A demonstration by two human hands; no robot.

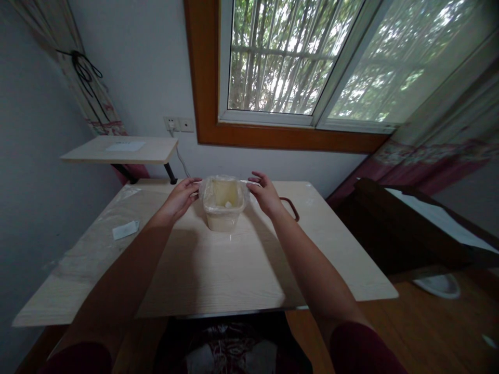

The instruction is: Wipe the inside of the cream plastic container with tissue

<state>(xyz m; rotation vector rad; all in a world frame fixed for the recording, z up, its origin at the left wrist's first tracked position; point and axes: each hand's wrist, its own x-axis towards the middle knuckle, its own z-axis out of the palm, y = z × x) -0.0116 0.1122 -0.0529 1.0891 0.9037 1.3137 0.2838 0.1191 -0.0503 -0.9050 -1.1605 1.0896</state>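
A small pale bin (223,222) stands upright on the table, lined with a clear plastic bag (209,200) folded out over its rim. Something small and whitish lies inside it. At the bin's left side, my left hand (182,197) has its fingers bent toward the bag's edge; they look pinched there, though what they grip is too small to make out. On the opposite side my right hand (265,193) has its thumb and a finger at the bag's edge, the other fingers raised and spread.
The wooden table (234,280) carries a clear plastic sheet and a white label (126,229) at left. A raised shelf (120,149) stands back left. Behind my right hand shows a brown handle (291,208). Dark furniture (421,234) is at right.
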